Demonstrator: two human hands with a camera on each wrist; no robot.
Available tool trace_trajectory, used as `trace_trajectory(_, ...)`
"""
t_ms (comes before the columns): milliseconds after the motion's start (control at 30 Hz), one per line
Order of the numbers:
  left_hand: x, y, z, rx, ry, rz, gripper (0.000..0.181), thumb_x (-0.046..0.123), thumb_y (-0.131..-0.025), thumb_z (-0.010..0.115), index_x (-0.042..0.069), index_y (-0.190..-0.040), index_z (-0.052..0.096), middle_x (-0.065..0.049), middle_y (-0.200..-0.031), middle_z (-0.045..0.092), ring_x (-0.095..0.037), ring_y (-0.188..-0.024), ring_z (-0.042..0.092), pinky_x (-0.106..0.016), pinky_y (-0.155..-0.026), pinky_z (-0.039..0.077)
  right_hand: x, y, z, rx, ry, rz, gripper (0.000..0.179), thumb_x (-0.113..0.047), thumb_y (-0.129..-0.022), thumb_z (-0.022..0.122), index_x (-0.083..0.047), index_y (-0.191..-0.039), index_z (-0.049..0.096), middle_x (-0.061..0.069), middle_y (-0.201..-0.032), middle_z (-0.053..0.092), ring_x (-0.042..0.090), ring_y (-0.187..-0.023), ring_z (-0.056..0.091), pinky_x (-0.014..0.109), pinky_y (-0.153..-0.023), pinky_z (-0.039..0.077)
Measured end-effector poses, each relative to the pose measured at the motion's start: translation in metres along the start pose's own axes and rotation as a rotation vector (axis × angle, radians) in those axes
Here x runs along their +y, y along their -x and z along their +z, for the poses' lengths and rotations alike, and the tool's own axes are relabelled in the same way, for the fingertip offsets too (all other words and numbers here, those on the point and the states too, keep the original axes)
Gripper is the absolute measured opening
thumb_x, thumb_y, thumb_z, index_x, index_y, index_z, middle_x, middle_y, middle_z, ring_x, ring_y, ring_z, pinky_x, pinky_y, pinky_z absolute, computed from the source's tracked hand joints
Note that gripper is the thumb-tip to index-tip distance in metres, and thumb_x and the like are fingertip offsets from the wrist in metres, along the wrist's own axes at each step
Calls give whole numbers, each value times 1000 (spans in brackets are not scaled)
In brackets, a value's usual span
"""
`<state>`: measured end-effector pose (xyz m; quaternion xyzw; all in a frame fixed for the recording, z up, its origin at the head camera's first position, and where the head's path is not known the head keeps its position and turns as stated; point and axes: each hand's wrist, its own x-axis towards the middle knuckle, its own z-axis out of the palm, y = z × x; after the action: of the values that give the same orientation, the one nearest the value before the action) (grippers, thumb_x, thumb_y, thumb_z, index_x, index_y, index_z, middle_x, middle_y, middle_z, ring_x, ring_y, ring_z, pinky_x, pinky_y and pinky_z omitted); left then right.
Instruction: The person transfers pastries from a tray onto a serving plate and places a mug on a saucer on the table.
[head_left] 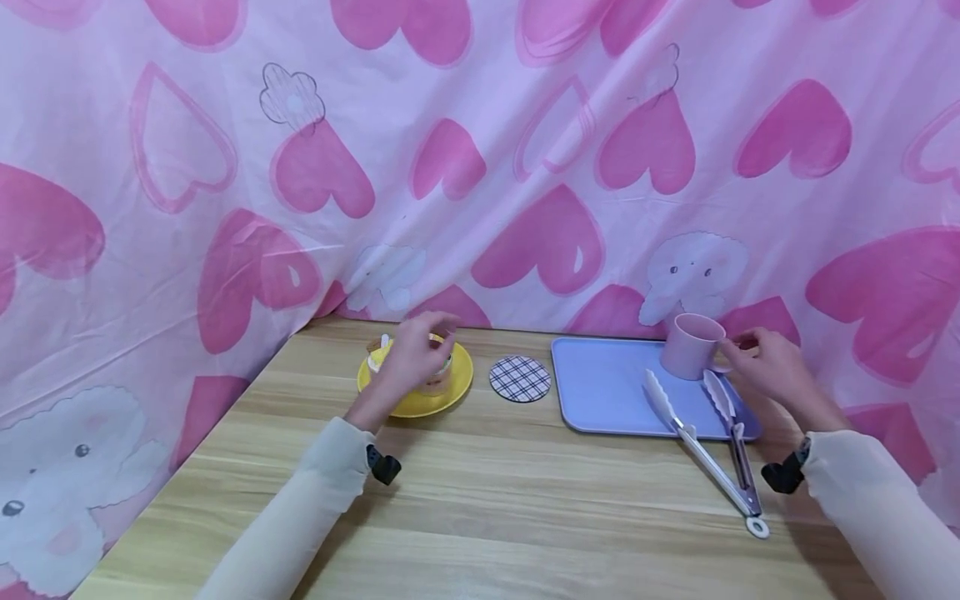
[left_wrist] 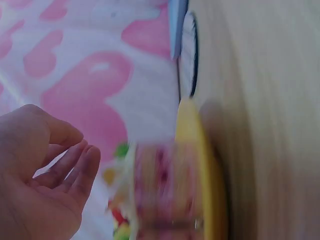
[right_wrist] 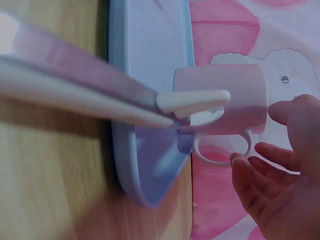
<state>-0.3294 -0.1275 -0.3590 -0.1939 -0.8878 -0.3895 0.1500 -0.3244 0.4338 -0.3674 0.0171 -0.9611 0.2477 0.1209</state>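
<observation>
My left hand (head_left: 417,357) hovers over a slice of layered cake (left_wrist: 167,185) with bits of fruit on top, which sits on a yellow plate (head_left: 462,375). In the left wrist view its fingers are loosely bent, apart from the cake, with nothing in them. At the right, a pink mug (head_left: 684,354) stands upright on a blue tray (head_left: 603,387). Beside the mug's handle (right_wrist: 222,162) is my right hand (head_left: 772,368), fingers spread and bent. One fingertip is close to the handle; whether it touches, I cannot tell.
Silver tongs (head_left: 708,458) with white tips lie spread, partly on the tray, their ring end on the wooden table (head_left: 480,500). A round checked coaster (head_left: 520,379) lies between plate and tray. A pink heart-print cloth (head_left: 525,242) hangs behind the table.
</observation>
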Motion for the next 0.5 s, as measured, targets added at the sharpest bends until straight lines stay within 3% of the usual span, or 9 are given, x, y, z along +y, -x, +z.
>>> trace_trajectory(167,13,0,24,-133,-59,31,40,4,-101,69,6,-141,68,-13,-132,74,-26,-117,73,-39,-98,63,-1,-4,6,-46,-43,44,75,-60,-110,45,7,-143,53,31,-127,62,42,-108,59,48,-77,66)
trace_trajectory(367,17,0,45,-237,-97,69,42,5,-101,67,2,-143,67,-17,-139,73,-28,-117,73,-43,-100,62,3,-9,15,-9,-59,101,81,-67,-107,43,4,-145,55,29,-124,63,40,-103,61,48,-74,66)
trace_trajectory(500,18,2,56,-284,-116,84,43,6,-101,67,-2,-144,65,-22,-139,71,-33,-118,71,-46,-100,61,3,-12,15,-51,-90,128,86,-70,-106,41,4,-149,53,31,-126,64,39,-100,68,51,-80,67)
